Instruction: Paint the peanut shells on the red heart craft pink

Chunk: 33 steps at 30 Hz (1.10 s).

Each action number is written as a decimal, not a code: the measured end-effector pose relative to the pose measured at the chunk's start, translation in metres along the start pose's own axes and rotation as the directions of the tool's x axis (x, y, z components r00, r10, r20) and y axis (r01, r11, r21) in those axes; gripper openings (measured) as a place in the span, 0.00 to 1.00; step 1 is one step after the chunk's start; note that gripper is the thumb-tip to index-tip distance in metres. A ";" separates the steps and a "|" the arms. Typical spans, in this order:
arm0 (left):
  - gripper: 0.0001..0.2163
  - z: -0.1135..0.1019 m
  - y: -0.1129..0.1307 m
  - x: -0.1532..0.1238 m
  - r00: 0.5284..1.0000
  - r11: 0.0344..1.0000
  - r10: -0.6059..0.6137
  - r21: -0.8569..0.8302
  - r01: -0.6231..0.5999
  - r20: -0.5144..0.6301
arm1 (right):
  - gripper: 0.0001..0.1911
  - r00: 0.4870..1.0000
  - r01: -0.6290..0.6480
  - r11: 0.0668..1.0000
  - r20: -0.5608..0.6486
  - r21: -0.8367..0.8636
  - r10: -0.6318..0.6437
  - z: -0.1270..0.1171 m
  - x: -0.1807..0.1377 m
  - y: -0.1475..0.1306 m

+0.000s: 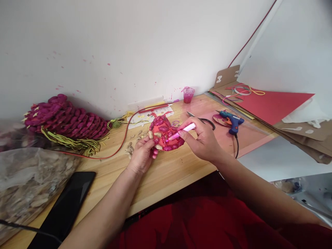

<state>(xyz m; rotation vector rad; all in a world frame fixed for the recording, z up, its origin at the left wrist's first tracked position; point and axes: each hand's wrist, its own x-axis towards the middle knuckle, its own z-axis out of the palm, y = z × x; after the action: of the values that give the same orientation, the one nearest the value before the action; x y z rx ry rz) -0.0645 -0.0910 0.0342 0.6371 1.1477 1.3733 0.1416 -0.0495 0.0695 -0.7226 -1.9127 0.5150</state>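
My left hand [143,154] grips the lower left edge of a red craft disc [166,136] covered with shiny pink-painted shells, holding it just above the wooden table [166,173]. My right hand [203,138] is closed round a pink and white brush or pen [181,131], its tip touching the disc's shells. Unpainted shells [131,147] lie scattered on the table just left of the disc.
A heap of purple shell pieces with yellow-green cords [64,121] lies back left. A blue glue gun [232,121], scissors [204,121], a pink paint cup [188,94], red paper and cardboard [272,103] sit right. A black phone [67,204] and a plastic bag of shells [28,183] lie near left.
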 end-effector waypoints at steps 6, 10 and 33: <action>0.16 0.001 0.002 0.000 1.000 1.000 -0.014 -0.010 0.014 -0.001 | 0.01 0.997 -0.039 0.999 -0.069 0.012 0.040 0.001 0.004 0.004; 0.15 0.002 0.003 -0.001 1.000 1.000 -0.025 0.001 0.025 0.009 | 0.01 0.999 -0.038 0.999 0.032 0.008 0.038 0.000 0.005 0.005; 0.15 0.003 0.005 -0.004 1.000 0.998 0.015 0.057 -0.017 0.027 | 0.01 0.996 0.088 0.991 -0.006 -0.101 -0.089 -0.002 0.006 -0.008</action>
<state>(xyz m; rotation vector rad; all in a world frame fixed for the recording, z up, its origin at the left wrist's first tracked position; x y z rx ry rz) -0.0636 -0.0935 0.0408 0.7047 1.1664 1.3457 0.1394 -0.0511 0.0789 -0.6999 -1.9626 0.3610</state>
